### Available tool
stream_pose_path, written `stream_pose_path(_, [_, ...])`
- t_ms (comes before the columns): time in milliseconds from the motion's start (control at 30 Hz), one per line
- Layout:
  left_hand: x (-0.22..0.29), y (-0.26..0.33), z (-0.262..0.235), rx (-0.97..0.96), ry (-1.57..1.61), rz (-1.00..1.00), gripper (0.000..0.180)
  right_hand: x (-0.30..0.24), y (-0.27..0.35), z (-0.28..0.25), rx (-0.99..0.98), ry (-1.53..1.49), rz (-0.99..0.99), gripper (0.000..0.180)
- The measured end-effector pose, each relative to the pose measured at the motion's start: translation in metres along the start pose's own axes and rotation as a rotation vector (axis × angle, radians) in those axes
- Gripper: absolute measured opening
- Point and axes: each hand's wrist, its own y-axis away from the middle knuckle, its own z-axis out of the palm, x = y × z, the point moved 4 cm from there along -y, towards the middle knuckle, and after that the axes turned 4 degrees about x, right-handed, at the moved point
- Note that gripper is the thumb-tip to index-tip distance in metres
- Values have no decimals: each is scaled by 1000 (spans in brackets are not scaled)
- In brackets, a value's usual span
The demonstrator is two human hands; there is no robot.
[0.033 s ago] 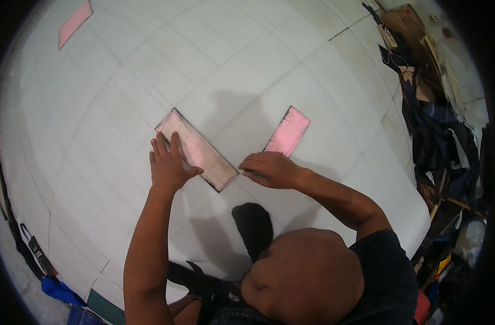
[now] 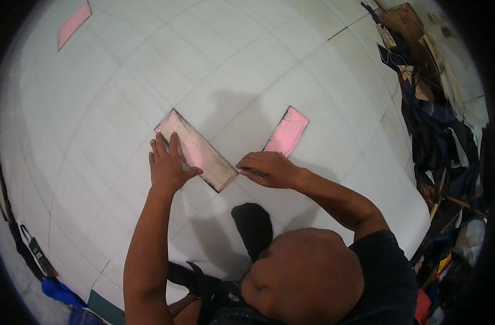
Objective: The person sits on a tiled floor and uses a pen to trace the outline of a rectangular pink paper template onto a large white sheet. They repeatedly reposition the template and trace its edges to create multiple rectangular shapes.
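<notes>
A long pale pink rectangular template [image 2: 201, 154] with dark, worn edges lies flat and slanted on a white sheet [image 2: 204, 54]. My left hand [image 2: 168, 162] rests on its near left side, fingers spread and thumb stretched toward the lower edge. At the template's right corner, my right hand [image 2: 266, 169] is closed around a thin dark pen-like stick [image 2: 253, 172], partly hidden by the fingers. The tip seems to meet the sheet at that corner. Just beyond my right hand lies a smaller bright pink rectangle [image 2: 287, 131], its near end covered by the hand.
Another pink piece [image 2: 74, 25] lies at the far left. Faint straight lines cross the white surface. Dark cloth and scraps [image 2: 442, 141] are heaped along the right side. A blue cloth [image 2: 62, 292] and a dark green piece [image 2: 105, 307] sit at the lower left.
My right hand has shifted very slightly left at the template's corner. My left hand and the pink pieces look the same.
</notes>
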Motion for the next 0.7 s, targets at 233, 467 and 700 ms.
stream_pose_path(233, [0,1,2,43,-7,19,125,2,4,10,-46,-71,255,20])
stream_pose_path(467, [-1,1,1,53,6,20,126,13,-33,22,-222,228,34,24])
stream_pose_path(700, [-1,1,4,89,23,36,125,24,-161,23,-60,161,1,31])
